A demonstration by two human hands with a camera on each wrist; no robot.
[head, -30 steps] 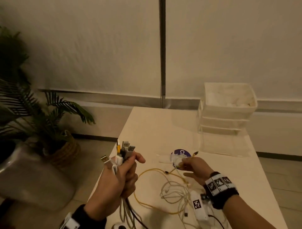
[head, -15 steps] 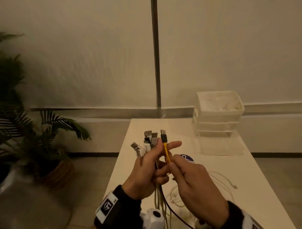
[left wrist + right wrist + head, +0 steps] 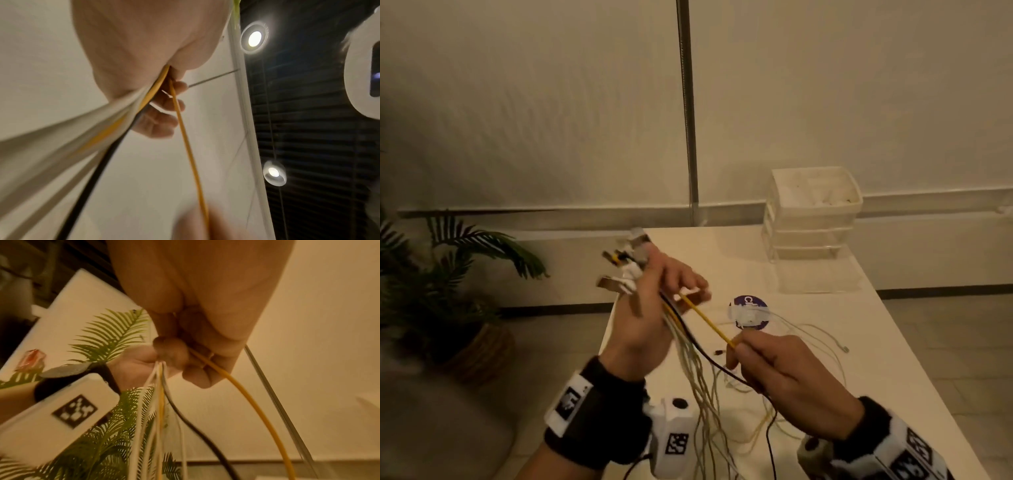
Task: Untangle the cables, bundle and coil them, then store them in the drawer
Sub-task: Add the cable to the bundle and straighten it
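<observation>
My left hand [image 3: 650, 308] grips a bundle of cables [image 3: 690, 353] above the table's left edge, white, yellow and black, with their plugs [image 3: 626, 270] sticking out above the fist. The strands hang down past my wrist. My right hand [image 3: 767, 366] pinches a thin yellow cable [image 3: 709, 323] that runs taut up to the left hand; the same yellow cable [image 3: 242, 386] leaves my right fingers in the right wrist view. In the left wrist view the cable bundle [image 3: 98, 134] and the yellow strand [image 3: 185, 138] come out of the fist.
A white stack of drawers [image 3: 811, 212] stands at the table's [image 3: 722, 253] far right, its top tray open. A purple round tape roll [image 3: 748, 311] and loose white cables [image 3: 815, 339] lie mid-table. A potted palm [image 3: 448, 284] stands on the floor at left.
My right hand has slid down the yellow cable, away from the left hand, drawing it taut. My left hand tilted its plugs to the left. Earlier, the right hand picked the yellow end off the table.
</observation>
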